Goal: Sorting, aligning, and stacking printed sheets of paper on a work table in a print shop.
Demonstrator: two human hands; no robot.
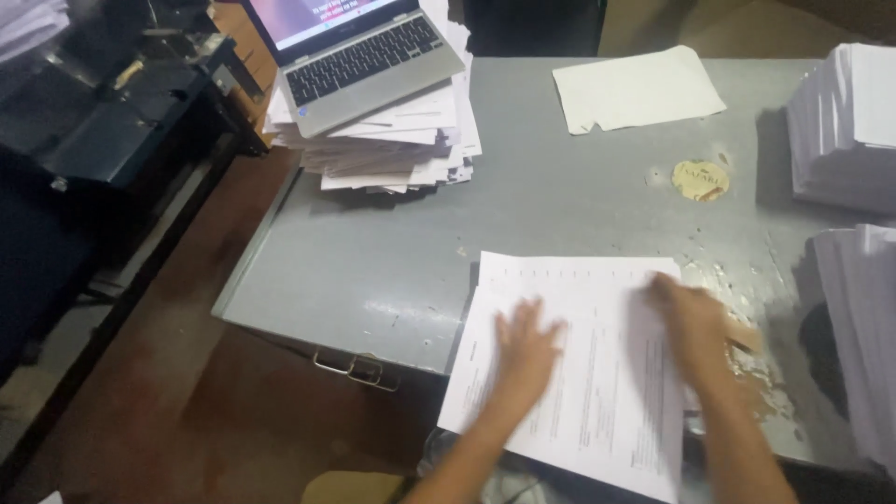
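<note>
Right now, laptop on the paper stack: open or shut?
Open. The laptop sits on the paper stack with its lid raised, its keyboard exposed and its screen lit.

Head camera looks steeply down, seemingly close, over desk (392,271).

Premises: an office or paperwork room. Evidence: a grey metal desk (392,271) with worn, peeling surface and a drawer handle (359,367) at its front edge. An open laptop (359,56) sits on a paper pile (392,145) at 11 o'clock. Tall stacks of white sheets (845,131) stand at 3 o'clock. Printed forms (579,364) lie at 6 o'clock.
</note>
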